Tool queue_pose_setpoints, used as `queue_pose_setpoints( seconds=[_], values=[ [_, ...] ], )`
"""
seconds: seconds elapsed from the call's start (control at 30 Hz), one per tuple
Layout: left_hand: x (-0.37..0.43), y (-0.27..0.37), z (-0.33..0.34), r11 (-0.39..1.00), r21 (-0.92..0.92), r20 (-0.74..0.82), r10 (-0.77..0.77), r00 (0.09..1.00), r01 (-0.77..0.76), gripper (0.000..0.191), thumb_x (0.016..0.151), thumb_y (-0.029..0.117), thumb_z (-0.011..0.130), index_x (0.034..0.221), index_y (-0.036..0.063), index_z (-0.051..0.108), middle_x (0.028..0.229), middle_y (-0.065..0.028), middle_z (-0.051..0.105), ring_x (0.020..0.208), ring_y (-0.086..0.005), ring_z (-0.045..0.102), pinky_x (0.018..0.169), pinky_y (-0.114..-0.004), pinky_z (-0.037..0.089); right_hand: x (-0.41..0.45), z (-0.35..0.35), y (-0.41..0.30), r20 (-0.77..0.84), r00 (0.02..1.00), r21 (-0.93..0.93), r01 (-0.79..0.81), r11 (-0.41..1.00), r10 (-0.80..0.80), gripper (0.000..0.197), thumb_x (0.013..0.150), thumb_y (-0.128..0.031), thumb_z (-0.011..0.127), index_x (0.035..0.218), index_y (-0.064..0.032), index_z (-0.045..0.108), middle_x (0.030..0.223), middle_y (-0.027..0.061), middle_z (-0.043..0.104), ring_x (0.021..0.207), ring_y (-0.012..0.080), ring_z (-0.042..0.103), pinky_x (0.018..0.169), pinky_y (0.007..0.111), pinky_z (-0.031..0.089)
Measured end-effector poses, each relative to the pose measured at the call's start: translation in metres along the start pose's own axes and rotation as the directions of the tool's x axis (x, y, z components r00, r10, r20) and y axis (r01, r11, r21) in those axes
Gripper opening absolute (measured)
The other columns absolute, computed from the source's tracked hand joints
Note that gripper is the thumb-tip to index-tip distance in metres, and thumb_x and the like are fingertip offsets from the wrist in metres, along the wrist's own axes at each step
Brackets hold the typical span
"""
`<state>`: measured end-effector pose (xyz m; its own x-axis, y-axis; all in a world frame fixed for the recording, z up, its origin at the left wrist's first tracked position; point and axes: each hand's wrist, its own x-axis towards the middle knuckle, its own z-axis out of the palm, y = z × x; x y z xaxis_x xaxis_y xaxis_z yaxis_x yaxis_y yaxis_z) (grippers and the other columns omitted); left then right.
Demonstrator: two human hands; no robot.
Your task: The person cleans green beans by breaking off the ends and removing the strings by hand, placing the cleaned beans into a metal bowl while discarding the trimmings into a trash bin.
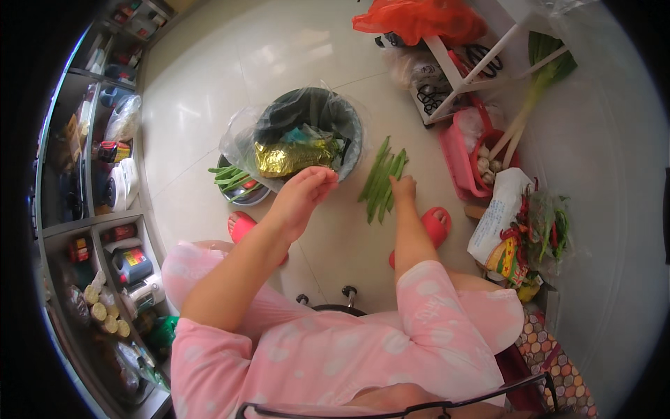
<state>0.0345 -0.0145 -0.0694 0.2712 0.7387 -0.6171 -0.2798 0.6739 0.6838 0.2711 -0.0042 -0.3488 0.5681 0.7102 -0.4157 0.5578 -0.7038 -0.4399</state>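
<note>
Over the near rim of the plastic-lined bin [349,107], my left hand [310,188] has its fingertips pinched together. Whether a small piece sits between them is too small to tell. My right hand [404,188] is low at the right edge of a row of long green beans [378,180] on the floor, its fingers curled at a bean. Gold foil packaging [285,158] lies inside the bin. To the bin's left, a metal bowl [254,198] contains more green beans [230,180] and something red, partly covered by the clear liner.
Red slippers [437,225] are on my feet beside the beans. At right stand a white rack [463,86], a pink basket [455,157] with garlic bulbs [484,162], a leek [539,84] and bags of peppers [544,228]. Shelves of bottles [133,262] line the left.
</note>
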Motion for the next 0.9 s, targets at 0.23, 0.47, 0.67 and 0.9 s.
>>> queue_pose_setpoints(
  seconds=[0.23, 0.47, 0.67, 0.9],
  values=[
    [0.009, 0.003, -0.003, 1.000, -0.025, -0.024, 0.008, 1.000, -0.009, 0.012, 0.089, 0.018, 0.048, 0.096, 0.0116, 0.054, 0.099, 0.0008, 0.058, 0.096, -0.0114, 0.052, 0.086, -0.025, 0.037, -0.005, 0.001, -0.025, 0.115, 0.978, 0.075, -0.184, 0.980, 0.174, 0.042, 0.072, -0.030, 0.069, 0.094, 0.0038, 0.055, 0.098, 0.0223, 0.059, 0.092, 0.0349, 0.057, 0.078, 0.040, 0.047],
    [0.008, 0.018, 0.014, 1.000, -0.013, 0.098, 0.030, 0.995, -0.029, 0.012, 0.089, 0.018, 0.049, 0.097, 0.0106, 0.055, 0.098, 0.0002, 0.058, 0.094, -0.0112, 0.053, 0.084, -0.024, 0.039, 0.019, 0.017, 0.007, 0.050, 0.996, 0.069, -0.074, 0.995, 0.071, 0.039, 0.073, -0.023, 0.060, 0.100, 0.0048, 0.053, 0.100, 0.0236, 0.059, 0.089, 0.0380, 0.059, 0.076, 0.040, 0.048],
    [0.000, 0.030, 0.026, 0.998, 0.007, 0.164, 0.055, 0.985, -0.057, 0.014, 0.089, 0.019, 0.049, 0.099, 0.0104, 0.054, 0.098, 0.0004, 0.057, 0.089, -0.0104, 0.054, 0.081, -0.024, 0.041, -0.002, -0.066, -0.038, 0.096, 0.995, 0.471, -0.038, 0.881, -0.009, 0.036, 0.077, -0.015, 0.054, 0.105, 0.0038, 0.041, 0.071, 0.0175, 0.058, 0.053, 0.0262, 0.060, 0.050, 0.036, 0.049],
    [0.001, 0.038, 0.049, 0.985, 0.008, 0.278, 0.162, 0.947, -0.171, 0.024, 0.087, 0.024, 0.054, 0.107, 0.0101, 0.050, 0.102, -0.0006, 0.056, 0.093, -0.0102, 0.052, 0.084, -0.027, 0.039, -0.058, -0.201, -0.137, 0.206, 0.922, 0.713, 0.088, 0.695, -0.328, 0.022, 0.083, -0.018, 0.054, 0.098, -0.0044, 0.044, 0.059, 0.0037, 0.047, 0.042, 0.0130, 0.043, 0.040, 0.027, 0.038]
  ],
)
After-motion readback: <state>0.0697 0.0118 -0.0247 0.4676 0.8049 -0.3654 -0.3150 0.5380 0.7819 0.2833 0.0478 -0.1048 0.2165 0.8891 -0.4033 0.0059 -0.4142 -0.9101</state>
